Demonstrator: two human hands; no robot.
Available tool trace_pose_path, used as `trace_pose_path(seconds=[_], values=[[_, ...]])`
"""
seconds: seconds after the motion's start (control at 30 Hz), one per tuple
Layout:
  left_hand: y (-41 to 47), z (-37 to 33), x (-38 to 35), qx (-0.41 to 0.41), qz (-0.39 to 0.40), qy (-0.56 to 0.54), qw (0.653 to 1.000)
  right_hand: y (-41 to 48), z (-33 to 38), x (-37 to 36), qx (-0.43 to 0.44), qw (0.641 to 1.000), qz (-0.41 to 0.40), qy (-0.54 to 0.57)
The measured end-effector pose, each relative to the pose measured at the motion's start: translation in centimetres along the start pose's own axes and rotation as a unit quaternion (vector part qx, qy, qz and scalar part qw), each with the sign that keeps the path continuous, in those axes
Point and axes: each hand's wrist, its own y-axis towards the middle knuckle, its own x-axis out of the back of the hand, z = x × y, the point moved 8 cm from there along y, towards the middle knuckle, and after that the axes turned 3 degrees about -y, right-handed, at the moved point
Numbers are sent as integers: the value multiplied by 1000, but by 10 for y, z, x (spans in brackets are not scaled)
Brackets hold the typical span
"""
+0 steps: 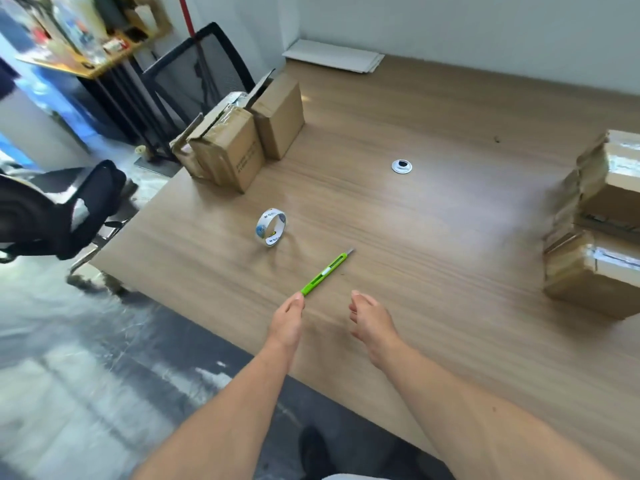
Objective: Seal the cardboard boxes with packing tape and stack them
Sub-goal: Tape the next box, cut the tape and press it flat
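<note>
**Layout (reference: tape)**
- The tape [271,226] stands on edge on the desk [433,258], untouched.
- The knife [327,271] lies just right of the tape and nearer the person. Its blade [350,251] is extended and points away from the person.
- The open boxes [242,147], with their flaps up, stand beyond the tape at the desk's far-left edge.
- The stack [602,230] of taped boxes sits well to the right of the tape.

**Hands**
- Left hand [287,318]: the fingers are drawn together at the knife's rear end and appear to pinch it.
- Right hand [372,320]: the fingers are loosely curled and hold nothing. It hovers right of the knife.

**Step in hand (judged)**
The knife is being handled at its end, and no box is in the work area. Two boxes look unsealed.

**Procedure**
1. Retract the blade before the knife is parked, as an exposed edge near reaching hands is a cut risk.
2. Keep the knife close to the tape so both stay within one reach.
3. Bring one open box to the space in front of the tape and press its flaps flush.
4. The roll may travel if knocked, so lay it flat when it is idle.
</note>
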Motion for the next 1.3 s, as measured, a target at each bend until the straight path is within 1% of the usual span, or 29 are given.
trace_pose_path(seconds=[0.1, 0.2, 0.3, 0.4, 0.47, 0.53, 0.67, 0.93, 1.03, 1.17, 1.3], values=[[2, -4, 26, 4, 0, -17, 1000, -5, 3, -25, 9, 1000, -1, 8], [10, -10, 46, 0, -12, -12, 1000, 2, 5, -41, 3, 1000, 11, 16], [16, -22, 56, -9, -19, -11, 1000, 7, 21, -42, 26, 999, 19, 10], [24, -34, 59, -16, -2, 9, 1000, 14, 37, -47, 17, 999, 32, 20], [30, -46, 66, -24, -12, 9, 1000, 20, 50, -49, 18, 999, 32, 14], [39, -59, 72, -31, -28, -10, 999, 28, 65, -56, 32, 999, 32, 9], [58, -78, 76, -43, -37, -36, 998, 36, 94, -74, 58, 997, 36, 38], [116, -122, 113, -57, -77, -88, 992, 60, 158, -143, 96, 991, 62, 72], [149, -151, 128, -53, -75, -119, 989, 82, 179, -174, 95, 990, 56, 90], [195, -185, 147, -58, -66, -105, 991, 109, 196, -215, 77, 990, 47, 106], [238, -198, 164, -50, -49, -89, 994, 131, 201, -247, 41, 991, 35, 119]])
